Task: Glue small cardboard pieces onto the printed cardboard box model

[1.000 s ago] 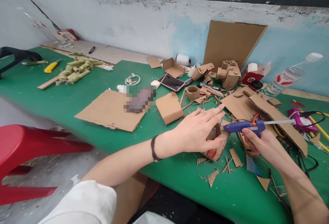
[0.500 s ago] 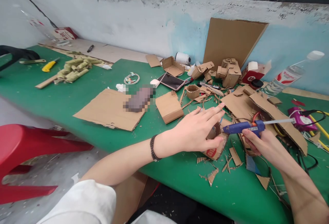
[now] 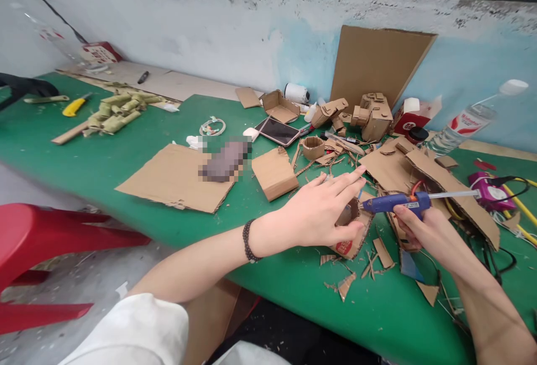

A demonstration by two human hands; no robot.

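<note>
My right hand (image 3: 430,231) is wrapped round a blue hot glue gun (image 3: 390,203). A clear glue stick (image 3: 455,194) sticks out of its back end, and the nozzle points left at a small cardboard piece (image 3: 358,236) with a curved wall and a red print. My left hand (image 3: 321,211) steadies that piece from the left, thumb low and fingers stretched over it. The nozzle tip is at the piece's upper right edge; whether it touches I cannot tell. My left palm hides part of the piece.
Cardboard scraps (image 3: 384,253) lie around the work. Behind stand a cardboard camera model (image 3: 376,119), a cardboard ring (image 3: 313,148) and a tilted water bottle (image 3: 464,127). A yellow cutter (image 3: 74,107) and bamboo pieces (image 3: 119,110) lie at left, near a red stool (image 3: 25,242).
The view has shifted slightly. The glue gun's nozzle stays at the edge of the cardboard piece, and both hands keep nearly the same pose.
</note>
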